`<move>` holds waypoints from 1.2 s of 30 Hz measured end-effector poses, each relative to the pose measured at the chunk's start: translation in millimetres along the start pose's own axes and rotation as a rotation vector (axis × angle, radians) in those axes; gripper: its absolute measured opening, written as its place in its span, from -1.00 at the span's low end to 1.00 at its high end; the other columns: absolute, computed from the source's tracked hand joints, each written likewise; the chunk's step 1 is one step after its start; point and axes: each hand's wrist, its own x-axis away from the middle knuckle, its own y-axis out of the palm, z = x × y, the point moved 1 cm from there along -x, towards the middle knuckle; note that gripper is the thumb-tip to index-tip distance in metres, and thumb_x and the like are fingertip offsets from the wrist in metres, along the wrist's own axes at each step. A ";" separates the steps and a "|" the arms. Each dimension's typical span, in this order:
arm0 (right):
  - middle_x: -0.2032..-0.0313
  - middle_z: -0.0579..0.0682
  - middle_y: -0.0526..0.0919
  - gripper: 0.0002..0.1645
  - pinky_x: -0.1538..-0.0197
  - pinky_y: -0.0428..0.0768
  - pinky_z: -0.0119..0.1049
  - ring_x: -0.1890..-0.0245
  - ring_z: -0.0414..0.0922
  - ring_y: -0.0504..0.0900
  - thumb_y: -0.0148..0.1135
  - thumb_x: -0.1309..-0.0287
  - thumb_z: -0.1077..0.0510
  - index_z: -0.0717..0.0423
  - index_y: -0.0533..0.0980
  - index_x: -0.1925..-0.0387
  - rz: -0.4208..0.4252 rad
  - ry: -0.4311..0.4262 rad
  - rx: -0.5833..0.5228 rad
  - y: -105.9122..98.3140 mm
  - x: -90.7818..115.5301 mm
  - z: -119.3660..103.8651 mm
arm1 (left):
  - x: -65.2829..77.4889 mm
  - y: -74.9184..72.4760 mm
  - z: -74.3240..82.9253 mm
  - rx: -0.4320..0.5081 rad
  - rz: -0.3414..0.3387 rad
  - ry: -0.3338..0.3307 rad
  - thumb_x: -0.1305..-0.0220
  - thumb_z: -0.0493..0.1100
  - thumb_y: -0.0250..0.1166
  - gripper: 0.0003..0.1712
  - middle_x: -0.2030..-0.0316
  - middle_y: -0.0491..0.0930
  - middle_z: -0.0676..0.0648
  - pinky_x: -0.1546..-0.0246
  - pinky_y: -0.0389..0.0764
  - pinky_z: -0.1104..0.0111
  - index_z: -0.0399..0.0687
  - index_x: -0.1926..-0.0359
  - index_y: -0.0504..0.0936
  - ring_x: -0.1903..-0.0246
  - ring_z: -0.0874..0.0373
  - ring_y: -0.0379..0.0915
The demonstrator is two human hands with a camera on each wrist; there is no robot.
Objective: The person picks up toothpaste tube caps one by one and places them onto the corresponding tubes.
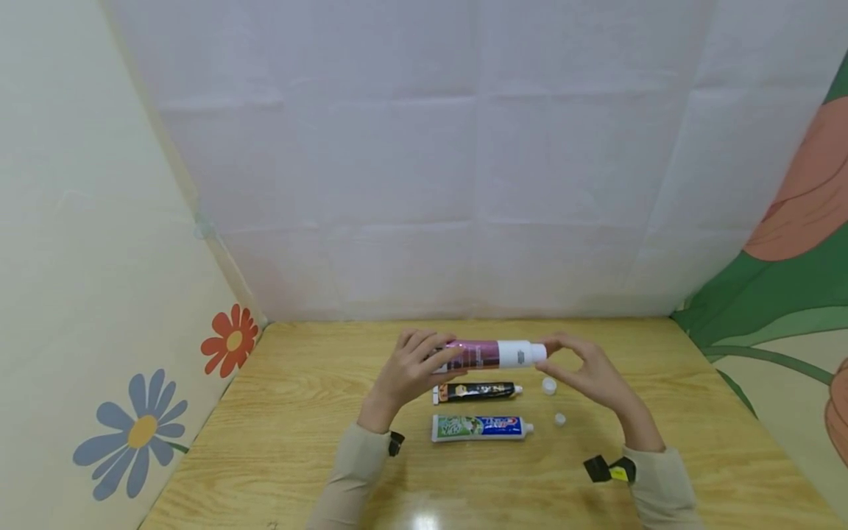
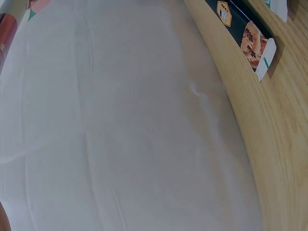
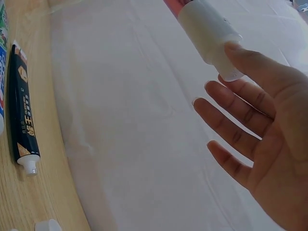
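Held level above the table is a purple and white toothpaste tube point(image 1: 478, 355). My left hand point(image 1: 409, 372) grips its purple end, thumb on the near side and fingers over the top. At the other end, my right hand point(image 1: 589, 374) pinches the white cap point(image 3: 225, 65) between thumb and forefinger, with its other fingers spread apart. Beneath the held tube lies a black toothpaste tube point(image 1: 478, 391), its nozzle bare and pointing right. Nearer me, a green and blue toothpaste tube point(image 1: 480, 428) lies parallel to it, also uncapped. The left wrist view barely catches the left hand.
Two loose white caps, a larger one point(image 1: 549, 386) and a smaller one point(image 1: 560, 420), sit on the wooden table point(image 1: 298, 442) right of the lying tubes. A white sheet point(image 1: 424, 184) hangs behind the table. Flower-painted panels point(image 1: 79, 294) stand at both sides.
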 end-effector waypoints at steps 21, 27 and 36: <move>0.22 -0.07 0.64 -0.59 0.05 0.53 -0.21 0.19 -0.22 0.57 0.32 0.02 0.34 0.16 0.52 0.05 0.016 -0.116 0.116 -2.8 -1.5 -22.9 | 1.4 4.5 2.3 0.077 -0.122 -0.078 0.22 0.10 0.52 -0.31 0.08 0.55 -0.05 0.19 0.37 0.31 -0.01 0.01 0.55 0.14 0.11 0.42; 0.20 -0.14 0.63 -0.57 0.07 0.55 -0.26 0.19 -0.26 0.56 0.33 0.00 0.30 0.06 0.51 0.03 0.022 -0.147 0.129 1.6 0.9 4.9 | 0.9 6.1 4.1 0.123 -0.158 -0.079 0.18 0.06 0.51 -0.32 0.07 0.54 -0.06 0.15 0.39 0.31 -0.04 -0.01 0.54 0.11 0.11 0.41; 0.19 -0.17 0.61 -0.58 0.15 0.58 -0.29 0.20 -0.27 0.56 0.35 0.01 0.26 0.03 0.51 0.04 0.004 -0.152 0.141 1.2 5.1 13.4 | 5.9 9.4 6.3 0.173 -0.217 -0.094 0.10 0.05 0.47 -0.36 0.07 0.54 -0.03 0.10 0.41 0.33 -0.06 -0.03 0.54 0.11 0.13 0.41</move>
